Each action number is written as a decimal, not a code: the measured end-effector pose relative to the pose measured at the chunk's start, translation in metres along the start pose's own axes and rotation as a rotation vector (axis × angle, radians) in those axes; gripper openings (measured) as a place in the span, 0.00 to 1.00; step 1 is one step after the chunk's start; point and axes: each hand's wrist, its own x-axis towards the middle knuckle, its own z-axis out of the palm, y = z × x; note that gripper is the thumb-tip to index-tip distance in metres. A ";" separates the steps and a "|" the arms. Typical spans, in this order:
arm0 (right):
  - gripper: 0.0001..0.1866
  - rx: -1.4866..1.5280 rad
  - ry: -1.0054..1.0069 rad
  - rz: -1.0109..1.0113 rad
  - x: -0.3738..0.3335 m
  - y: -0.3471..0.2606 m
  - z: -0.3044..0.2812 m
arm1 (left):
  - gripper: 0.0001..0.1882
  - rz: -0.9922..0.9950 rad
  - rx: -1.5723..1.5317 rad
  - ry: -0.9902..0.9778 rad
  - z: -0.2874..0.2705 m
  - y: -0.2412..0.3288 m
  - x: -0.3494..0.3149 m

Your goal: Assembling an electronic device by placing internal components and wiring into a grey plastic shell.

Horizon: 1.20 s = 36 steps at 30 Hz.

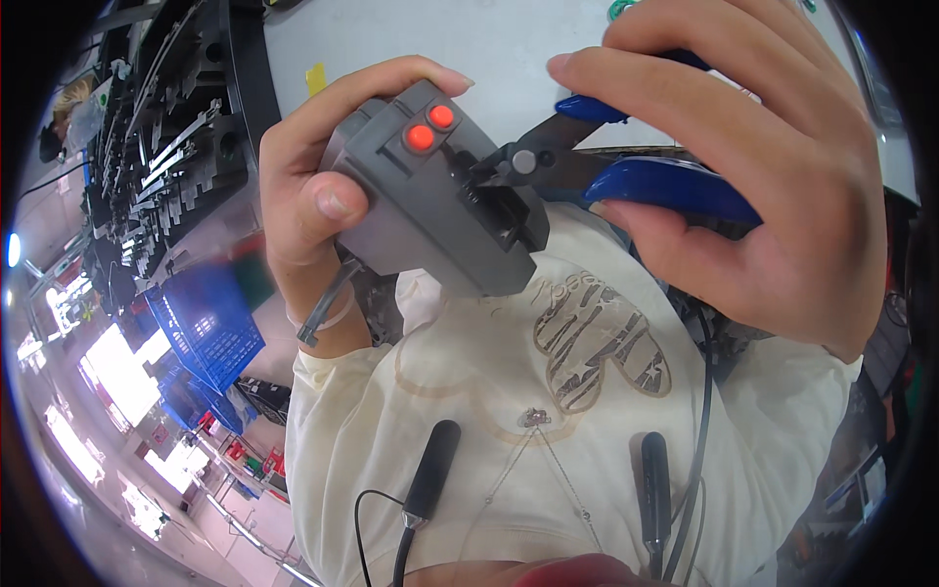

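In my left hand is a dark grey plastic housing, tilted, with two round orange-red buttons on its face. The thumb presses its side and the fingers wrap behind it. A thin grey strip sticks out below that hand. My right hand grips a pair of cutting pliers by its blue handles, thumb on one handle and fingers over the other. Their dark jaws reach into the open slot at the housing's right side. What lies between the jaws is hidden.
Beyond my hands lies a white tabletop with a yellow piece and a green ring. Dark racks of metal parts stand left, with a blue crate below. Black cables hang before my cream top.
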 end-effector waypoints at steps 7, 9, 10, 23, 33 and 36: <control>0.25 -0.012 -0.002 -0.009 -0.001 0.000 0.000 | 0.47 -0.034 0.030 0.003 0.003 0.001 -0.002; 0.25 -0.016 -0.002 -0.012 -0.002 0.001 0.000 | 0.48 -0.041 0.026 0.010 0.003 -0.001 -0.002; 0.25 -0.018 -0.004 -0.013 -0.001 0.001 0.000 | 0.49 -0.050 0.017 0.004 0.003 -0.002 -0.002; 0.26 -0.085 -0.027 -0.060 0.000 0.002 -0.004 | 0.47 -0.066 -0.086 -0.034 0.003 -0.009 0.000; 0.27 -0.056 -0.029 -0.162 0.004 0.020 -0.004 | 0.40 -0.083 -0.127 -0.331 -0.005 -0.013 0.018; 0.28 -0.036 -0.036 -0.168 0.006 0.022 -0.004 | 0.38 -0.085 -0.107 -0.273 -0.004 -0.015 0.019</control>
